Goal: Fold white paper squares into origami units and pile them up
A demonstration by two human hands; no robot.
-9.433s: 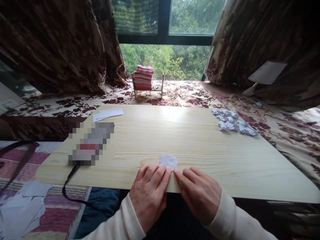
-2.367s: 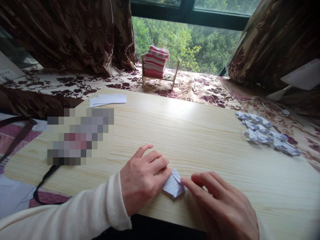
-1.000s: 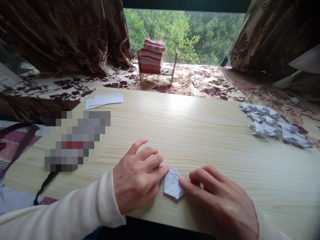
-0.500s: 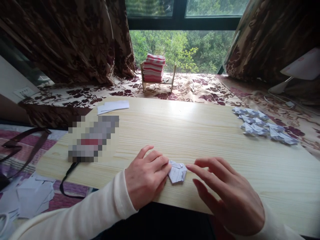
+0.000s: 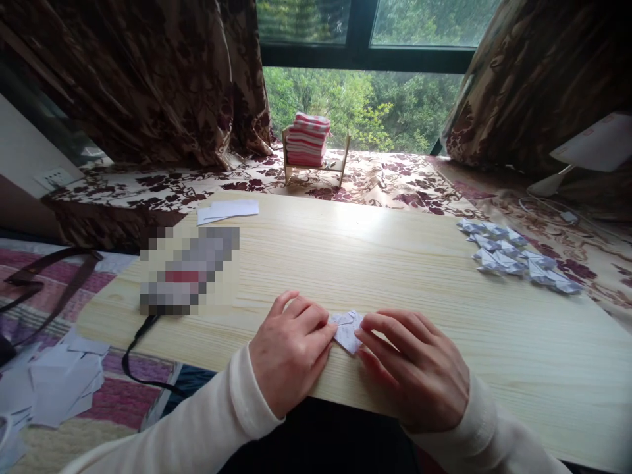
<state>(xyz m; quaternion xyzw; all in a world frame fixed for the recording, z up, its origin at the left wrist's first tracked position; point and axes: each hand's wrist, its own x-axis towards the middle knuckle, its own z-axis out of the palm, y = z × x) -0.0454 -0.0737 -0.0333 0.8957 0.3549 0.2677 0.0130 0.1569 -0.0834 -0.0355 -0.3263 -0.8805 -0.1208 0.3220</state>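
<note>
A small folded piece of printed white paper [image 5: 347, 329] lies near the front edge of the light wooden table [image 5: 385, 263]. My left hand [image 5: 291, 349] rests on the table with its fingertips pressed on the paper's left side. My right hand [image 5: 412, 365] covers the paper's right side, fingers curled down onto it. Both wrists wear cream sleeves. Part of the paper is hidden under the fingers.
Several folded paper pieces [image 5: 513, 257] lie at the table's right edge. Flat white sheets [image 5: 228, 210] sit at the back left, a blurred object [image 5: 187, 270] with a black cord [image 5: 143, 368] beside them. A small wooden rack of striped cloth [image 5: 309, 141] stands on the sill. Loose papers [image 5: 54, 378] lie lower left.
My right hand has come back down onto the paper after lifting off it half a second ago. The left hand has kept pressing the paper's left side.
</note>
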